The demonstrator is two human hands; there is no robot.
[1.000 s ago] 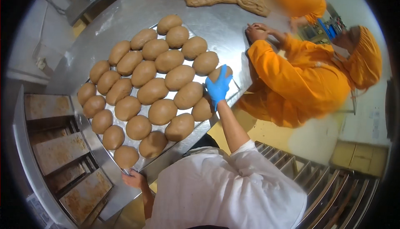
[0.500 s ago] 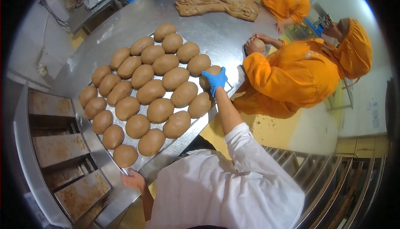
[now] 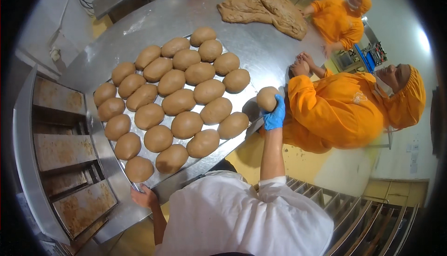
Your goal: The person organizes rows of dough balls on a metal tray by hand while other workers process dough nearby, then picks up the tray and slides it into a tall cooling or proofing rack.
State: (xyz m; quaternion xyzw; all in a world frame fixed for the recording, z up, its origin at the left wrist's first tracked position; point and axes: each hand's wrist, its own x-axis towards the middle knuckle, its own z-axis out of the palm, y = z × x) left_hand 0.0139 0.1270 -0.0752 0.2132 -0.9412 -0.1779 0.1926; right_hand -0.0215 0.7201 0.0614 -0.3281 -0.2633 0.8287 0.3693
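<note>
Holding one dough ball (image 3: 267, 98) in the gloved right hand (image 3: 275, 116); apparently gripping the dough-laden tray's (image 3: 241, 101) near corner with the left hand (image 3: 145, 197).

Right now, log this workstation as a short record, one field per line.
Left hand: bare, at the near corner of the metal baking tray; exact grip unclear
Right hand: blue-gloved, holding a rounded dough piece at the tray's right end
On tray: rows of smooth brown dough loaves
Support: metal table
Far side: large unshaped dough mass
Right side: nearest co-worker in orange smock and hood, hands together at the table
Left side: brown-stained metal panels
</note>
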